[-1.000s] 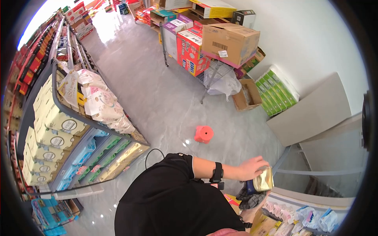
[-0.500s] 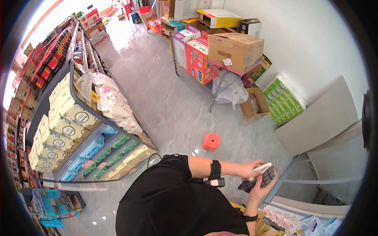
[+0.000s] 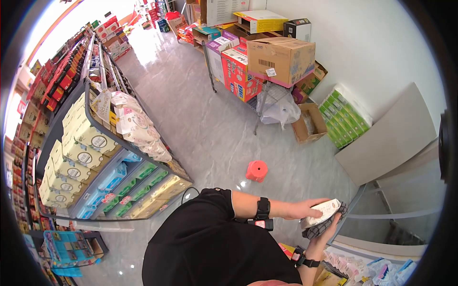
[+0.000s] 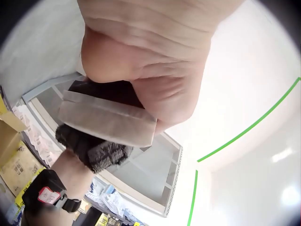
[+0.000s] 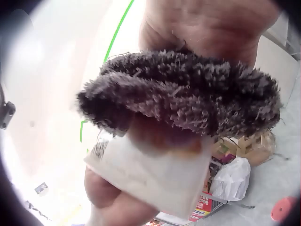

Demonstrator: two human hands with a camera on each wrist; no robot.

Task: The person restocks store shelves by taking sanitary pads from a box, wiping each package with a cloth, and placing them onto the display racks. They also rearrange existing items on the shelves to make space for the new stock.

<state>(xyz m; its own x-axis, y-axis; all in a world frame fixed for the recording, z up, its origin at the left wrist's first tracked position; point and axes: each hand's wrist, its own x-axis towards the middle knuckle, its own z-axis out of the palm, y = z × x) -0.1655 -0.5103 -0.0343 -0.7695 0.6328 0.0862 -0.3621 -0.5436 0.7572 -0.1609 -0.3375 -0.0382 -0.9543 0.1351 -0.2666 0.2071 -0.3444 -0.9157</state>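
Note:
My left hand (image 3: 303, 209) grips a white soft pack (image 3: 327, 208) with a small printed mark on its upper face. The pack (image 4: 108, 120) appears edge-on below my palm in the left wrist view. From underneath, my right hand (image 3: 327, 232) holds a dark grey checked cloth (image 3: 315, 231) against the pack's lower side. In the right wrist view the fuzzy cloth (image 5: 188, 96) is bunched under my palm, hiding part of my fingers. The pack's pale side (image 5: 150, 176) stands below it, with left-hand fingers (image 5: 106, 193) behind.
A shelf end with cream cartons (image 3: 90, 138) stands on the left. A red stool (image 3: 257, 170) sits on the floor. Beyond it are a rack of cardboard boxes (image 3: 281, 55) and a green-wrapped stack (image 3: 344, 117). Bagged goods (image 3: 381, 271) lie below my right forearm.
The pack has turned from its gold side up to its white printed face up. My right hand and the cloth, mostly hidden one second ago, now show beneath it. The head view has shifted slightly.

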